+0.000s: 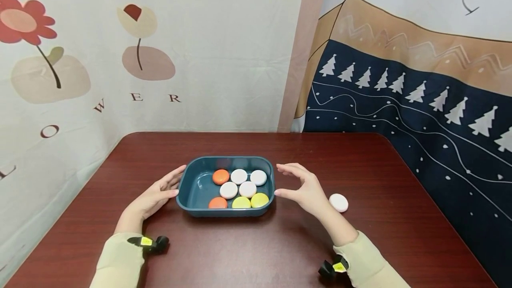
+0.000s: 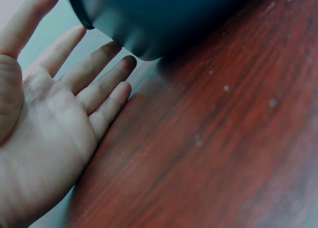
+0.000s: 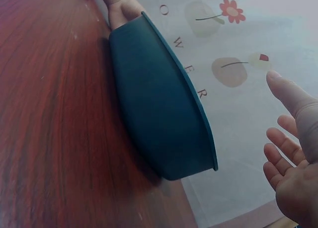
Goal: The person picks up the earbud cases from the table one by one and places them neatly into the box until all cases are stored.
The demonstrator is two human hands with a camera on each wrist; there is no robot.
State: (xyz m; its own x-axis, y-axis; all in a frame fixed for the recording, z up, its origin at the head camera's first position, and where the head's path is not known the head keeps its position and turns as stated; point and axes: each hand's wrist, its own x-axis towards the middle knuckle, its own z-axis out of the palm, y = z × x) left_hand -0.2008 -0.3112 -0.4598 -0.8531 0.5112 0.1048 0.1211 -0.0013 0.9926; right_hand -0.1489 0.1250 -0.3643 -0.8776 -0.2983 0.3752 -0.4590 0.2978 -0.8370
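Observation:
A dark blue rectangular tray (image 1: 224, 213) sits on the table, holding round flat discs: orange ones (image 1: 221, 177), several white ones (image 1: 239, 176) and yellow ones (image 1: 260, 200). At its left end is my left hand (image 1: 154, 195), thumb and fingertips against the rim. The left wrist view shows that palm (image 2: 44, 123) with fingers extended beside the tray's wall (image 2: 149, 19). My right hand (image 1: 302, 188) is by the tray's right end, thumb and fingers spread, nothing between them. In the right wrist view this hand (image 3: 298, 153) appears apart from the tray (image 3: 159, 99).
One white disc (image 1: 338, 202) lies outside the tray, right of my right wrist. The reddish-brown table (image 1: 224, 252) reaches back to a hanging cloth (image 1: 232, 57) with flower prints. A dark cloth (image 1: 400, 101) with tree prints hangs at the right.

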